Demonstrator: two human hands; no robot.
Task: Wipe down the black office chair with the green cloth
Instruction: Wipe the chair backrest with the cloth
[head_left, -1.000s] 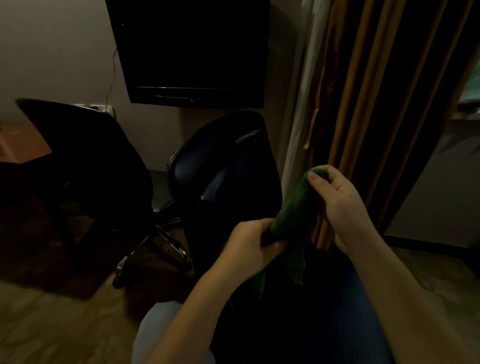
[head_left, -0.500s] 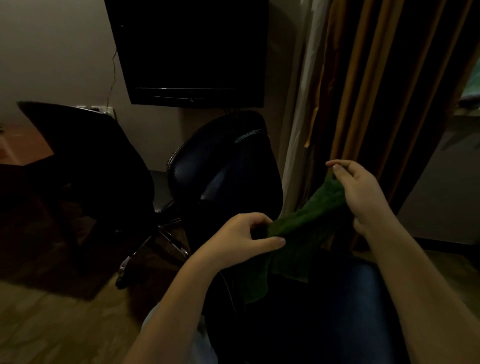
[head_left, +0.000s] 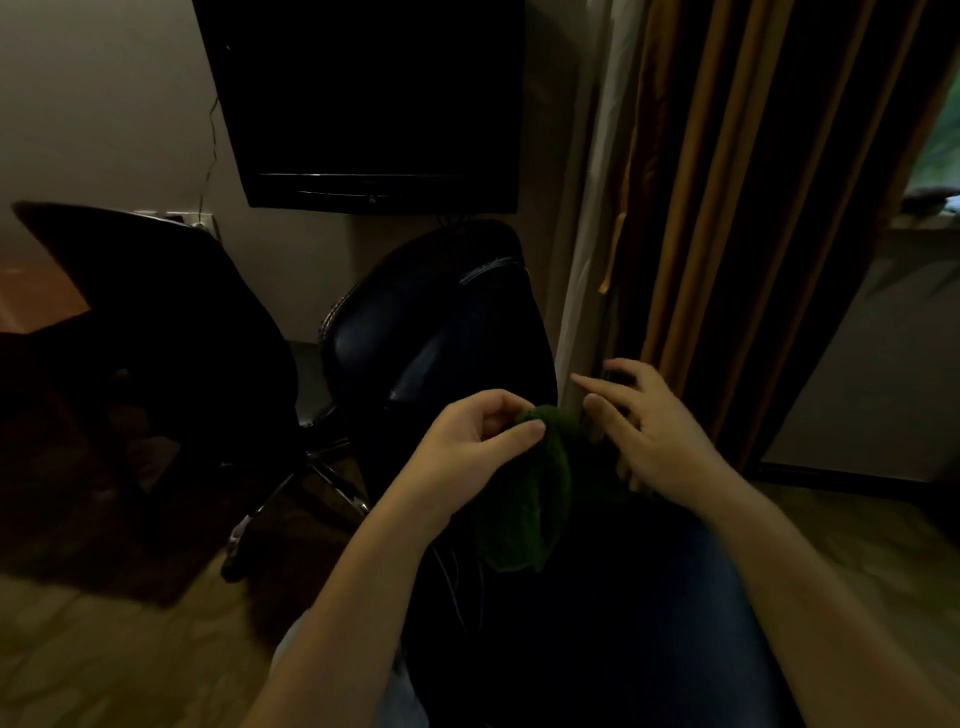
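My left grip (head_left: 478, 441) pinched green cloth (head_left: 535, 499) just in front of black office chair (head_left: 441, 332); right grip (head_left: 654, 431) was apart, empty.

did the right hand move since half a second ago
Yes. The right hand has shifted left and slightly down, away from the orange curtain folds and toward the left hand, which pinches the green cloth.
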